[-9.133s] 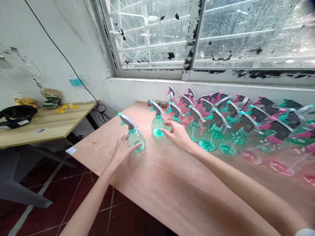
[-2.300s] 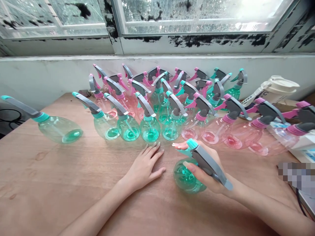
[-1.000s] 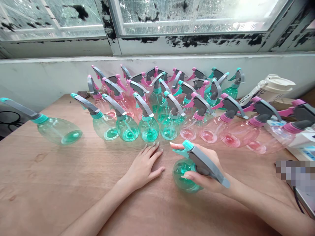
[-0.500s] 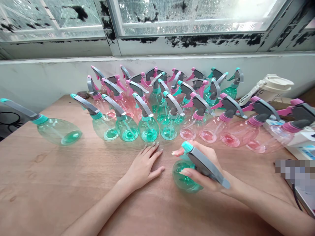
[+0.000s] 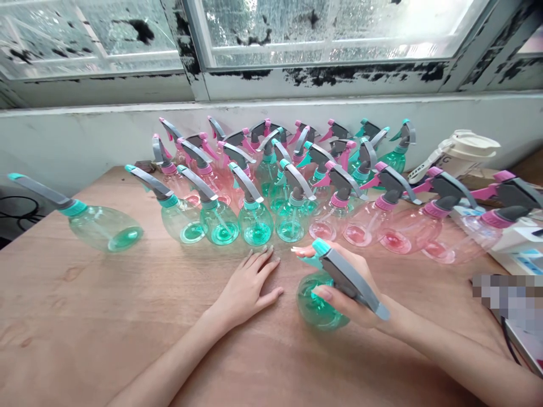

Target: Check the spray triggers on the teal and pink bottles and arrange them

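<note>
My right hand (image 5: 356, 282) is wrapped round the neck of a green spray bottle (image 5: 318, 311) with a grey and turquoise trigger head. The fingers reach forward by the trigger, and the thumb lies on the near side. To its left, my left hand (image 5: 254, 280) lies flat on the wooden table (image 5: 106, 328), fingers spread, holding nothing. Just beyond its fingertips stands a front row of bottles, among them a green spray bottle (image 5: 255, 223) and a pink spray bottle (image 5: 324, 223).
Several more pink and green spray bottles crowd behind the front row, against the wall. One green spray bottle (image 5: 106, 226) stands apart at the left. A lidded coffee cup (image 5: 470, 150) is at the back right. A blurred-out flat object (image 5: 504, 316) lies at the right edge.
The fingers of my right hand have straightened forward a little at the trigger, and the bottle's head has shifted slightly. My left hand has stayed in place.
</note>
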`<action>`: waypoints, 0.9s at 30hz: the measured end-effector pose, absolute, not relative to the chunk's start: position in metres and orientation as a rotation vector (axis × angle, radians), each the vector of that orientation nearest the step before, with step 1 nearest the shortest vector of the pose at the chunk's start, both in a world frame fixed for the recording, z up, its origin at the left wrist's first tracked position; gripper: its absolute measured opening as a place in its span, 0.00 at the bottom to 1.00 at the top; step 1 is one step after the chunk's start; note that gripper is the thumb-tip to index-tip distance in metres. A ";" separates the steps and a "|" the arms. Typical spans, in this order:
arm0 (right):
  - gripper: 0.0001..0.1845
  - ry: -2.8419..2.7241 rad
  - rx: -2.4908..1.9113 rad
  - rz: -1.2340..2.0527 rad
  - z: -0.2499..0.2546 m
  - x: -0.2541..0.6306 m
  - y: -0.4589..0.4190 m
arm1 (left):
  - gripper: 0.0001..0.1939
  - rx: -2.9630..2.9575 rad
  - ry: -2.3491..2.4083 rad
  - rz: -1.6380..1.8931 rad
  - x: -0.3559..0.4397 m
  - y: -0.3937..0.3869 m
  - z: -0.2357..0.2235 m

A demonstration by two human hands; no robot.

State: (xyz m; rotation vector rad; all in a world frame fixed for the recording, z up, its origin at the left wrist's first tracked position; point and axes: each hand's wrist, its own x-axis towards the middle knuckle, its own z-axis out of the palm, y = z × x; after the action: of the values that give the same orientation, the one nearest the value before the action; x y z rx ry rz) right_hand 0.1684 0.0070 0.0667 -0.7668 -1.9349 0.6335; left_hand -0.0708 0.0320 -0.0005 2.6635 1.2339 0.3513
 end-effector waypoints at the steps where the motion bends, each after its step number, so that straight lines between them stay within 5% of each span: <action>1: 0.17 -1.928 -0.761 0.628 0.066 0.168 0.007 | 0.28 2.654 1.222 0.354 -0.071 0.031 0.000; 11: 0.22 -1.860 -0.727 0.649 0.057 0.151 0.006 | 0.42 2.401 0.928 0.653 -0.049 -0.002 0.015; 21: 0.27 -1.852 -0.510 0.747 0.060 0.024 0.004 | 0.27 2.052 1.390 0.815 -0.120 -0.057 0.046; 27: 0.34 -1.987 -0.441 0.769 0.059 -0.048 0.006 | 0.28 1.973 1.704 0.958 -0.197 -0.068 0.049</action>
State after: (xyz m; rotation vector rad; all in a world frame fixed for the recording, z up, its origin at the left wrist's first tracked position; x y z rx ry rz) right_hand -0.0478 0.0064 0.0588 -0.4410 -1.9867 0.7688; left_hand -0.1971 -0.0681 0.0493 1.9729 1.7040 0.9580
